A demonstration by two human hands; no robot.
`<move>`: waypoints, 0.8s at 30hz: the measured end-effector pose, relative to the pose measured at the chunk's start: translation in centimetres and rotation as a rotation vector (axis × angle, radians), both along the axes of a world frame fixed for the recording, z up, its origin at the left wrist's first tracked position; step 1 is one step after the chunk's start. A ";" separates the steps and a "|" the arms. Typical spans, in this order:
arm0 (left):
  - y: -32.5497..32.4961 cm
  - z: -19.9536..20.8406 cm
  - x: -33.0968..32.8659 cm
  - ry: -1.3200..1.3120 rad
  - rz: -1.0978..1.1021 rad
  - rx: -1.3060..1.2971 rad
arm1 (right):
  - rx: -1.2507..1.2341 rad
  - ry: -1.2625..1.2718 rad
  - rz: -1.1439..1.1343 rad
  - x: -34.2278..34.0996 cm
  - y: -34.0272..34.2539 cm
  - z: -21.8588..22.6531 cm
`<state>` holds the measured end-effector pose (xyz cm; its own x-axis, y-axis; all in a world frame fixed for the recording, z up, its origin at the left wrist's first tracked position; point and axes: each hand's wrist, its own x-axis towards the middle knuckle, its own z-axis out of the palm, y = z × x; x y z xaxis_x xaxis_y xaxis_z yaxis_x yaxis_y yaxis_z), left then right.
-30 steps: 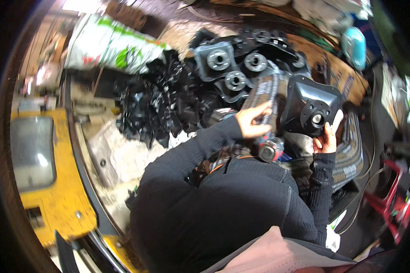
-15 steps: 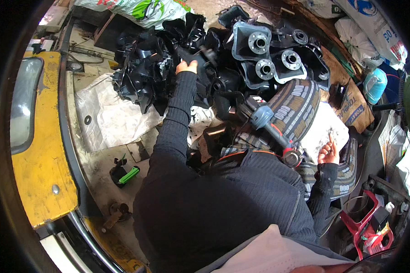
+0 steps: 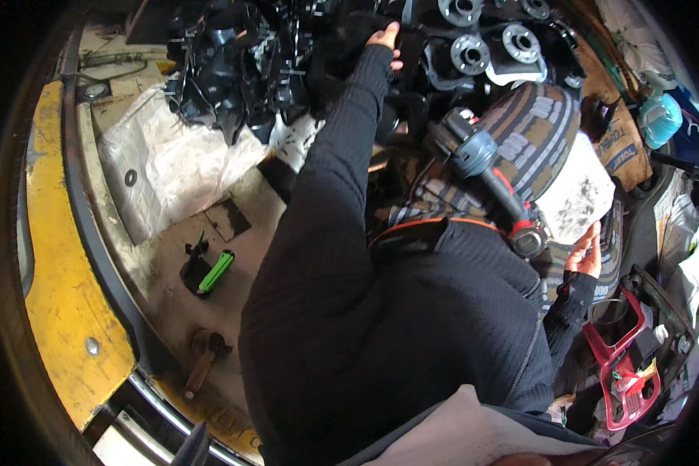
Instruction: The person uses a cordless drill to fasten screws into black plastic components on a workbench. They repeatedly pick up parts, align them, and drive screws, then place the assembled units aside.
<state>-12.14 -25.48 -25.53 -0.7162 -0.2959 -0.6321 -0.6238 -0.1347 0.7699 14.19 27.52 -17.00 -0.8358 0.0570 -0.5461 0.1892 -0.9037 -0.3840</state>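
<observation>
My left hand (image 3: 385, 40) stretches out to the far side, among black moulded plastic parts. Its fingers are curled on a dark part, whose shape merges with the pile. Close to it stand grey-black parts with round flanged ends (image 3: 470, 54). My right hand (image 3: 586, 252) rests low at the right by the edge of a white smudged sheet (image 3: 575, 194), its fingers stretched out and apart, with nothing seen in them. Between my hands a grey and red power tool (image 3: 493, 179) lies across my lap, against a dark patterned cushion (image 3: 532, 132).
Several black spiky parts (image 3: 225, 70) are heaped at the far left, beside a crumpled pale sheet (image 3: 171, 167). On the floor lies a green-handled tool (image 3: 216, 272). A yellow panel (image 3: 70, 311) borders the left. A red plastic frame (image 3: 617, 380) sits at lower right.
My left hand has moved right, from the spiky heap toward the flanged parts. My right hand has come down to the sheet's lower edge. The view has shifted too.
</observation>
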 end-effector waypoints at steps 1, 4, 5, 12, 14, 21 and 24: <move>0.1 -0.8 -0.2 -0.035 -0.083 -0.107 | 0.067 -0.052 -0.054 -0.2 -0.9 1.1; -4.4 -6.9 -0.8 0.181 -0.588 -0.688 | -0.064 -0.004 0.006 -0.7 -2.2 2.8; -11.9 -9.2 0.2 0.310 -0.970 -1.102 | -0.147 -0.006 0.084 -2.5 -3.4 2.1; -6.9 -13.6 20.1 -0.010 -0.598 -0.601 | 0.021 0.005 0.037 -1.1 0.7 1.9; -4.9 -19.3 27.1 -0.223 -0.707 -0.842 | -0.010 -0.003 0.061 -1.2 2.8 0.8; 0.8 -15.1 35.9 -0.662 -0.691 -0.749 | -0.080 0.036 0.116 -0.1 1.7 3.8; -0.4 -16.4 36.4 -0.695 -0.684 -0.648 | 0.019 0.007 0.083 0.1 3.0 3.5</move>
<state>24.25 -25.84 -41.90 -0.4109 -0.3931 -0.8226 -0.7277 0.6850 0.0361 14.31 30.51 -13.47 -0.8421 -0.0031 -0.5393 0.2607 -0.8777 -0.4022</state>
